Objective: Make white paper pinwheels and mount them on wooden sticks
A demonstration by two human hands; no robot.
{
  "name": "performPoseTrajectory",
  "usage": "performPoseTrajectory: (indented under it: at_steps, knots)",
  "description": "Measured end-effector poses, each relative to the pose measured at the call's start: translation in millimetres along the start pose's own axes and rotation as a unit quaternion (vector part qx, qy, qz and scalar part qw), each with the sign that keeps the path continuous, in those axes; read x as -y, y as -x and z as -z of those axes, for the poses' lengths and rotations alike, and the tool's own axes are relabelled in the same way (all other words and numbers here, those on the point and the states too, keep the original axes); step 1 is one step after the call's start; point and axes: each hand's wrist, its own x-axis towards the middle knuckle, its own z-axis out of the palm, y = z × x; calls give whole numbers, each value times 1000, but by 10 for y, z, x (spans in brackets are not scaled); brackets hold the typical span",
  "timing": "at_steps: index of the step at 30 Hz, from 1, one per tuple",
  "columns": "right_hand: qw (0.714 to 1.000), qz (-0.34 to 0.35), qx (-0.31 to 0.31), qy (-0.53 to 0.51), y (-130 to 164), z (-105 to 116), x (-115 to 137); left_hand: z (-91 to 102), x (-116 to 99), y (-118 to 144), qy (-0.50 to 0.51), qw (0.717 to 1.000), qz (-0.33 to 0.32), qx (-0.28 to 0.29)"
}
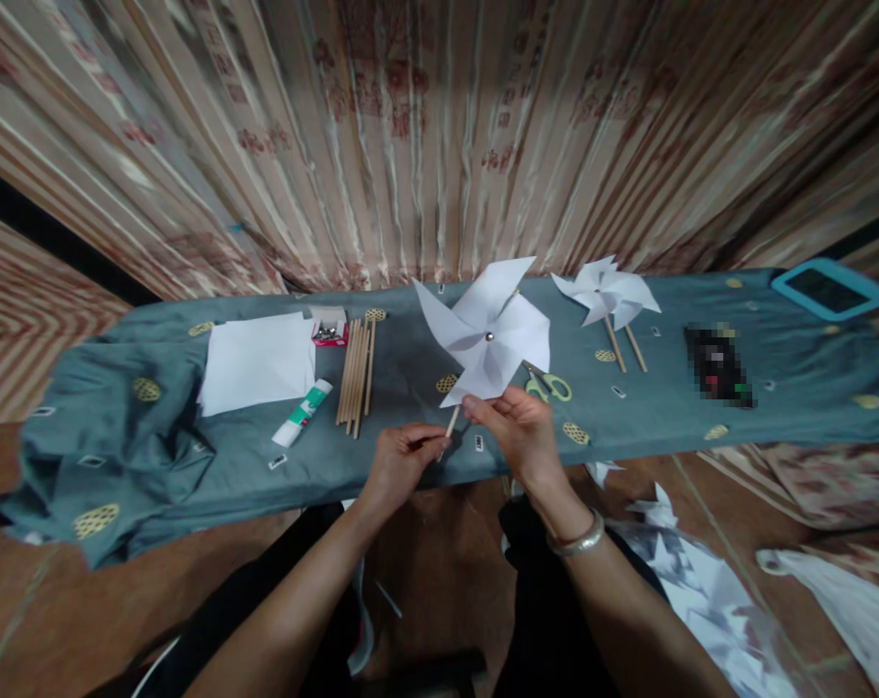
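The upper part of the wooden stick [452, 421] hides behind the white paper pinwheel [457, 334], which also covers part of the scissors [551, 382], just beyond the right fingers. Far to the right of these fingers, a dark object [719, 366] is blurred into blocks. The left hand [402, 467] pinches the stick low down between thumb and forefinger. The right hand [522, 441] has its thumb on the pinwheel's lower edge, other fingers curled behind; how firmly they press, I cannot tell. The pinwheel stands just beyond both hands' fingertips. Ahead and left of the left fingers, a small open box [329, 334] holds shiny metal pieces. Below and right of the right fingers, a clear bag [715, 591] holds white paper shapes.
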Motion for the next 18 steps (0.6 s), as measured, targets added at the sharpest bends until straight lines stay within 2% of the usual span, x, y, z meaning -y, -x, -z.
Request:
performPoseTrajectory:
  at_steps: [4, 8, 12, 18]
  knots:
    - [998, 2, 7, 59, 14, 19, -2, 28, -13, -1, -4, 1000, -9, -1]
    - [989, 47, 15, 141, 42, 100, 106, 67, -9, -16, 1, 1000, -13, -16]
    - [976, 116, -50, 177, 7, 266, 257, 83, 17, -17, 10, 1000, 2, -27]
    - [957, 169, -182, 147, -166, 547, 340, 82, 35, 17, 6, 1000, 16, -13]
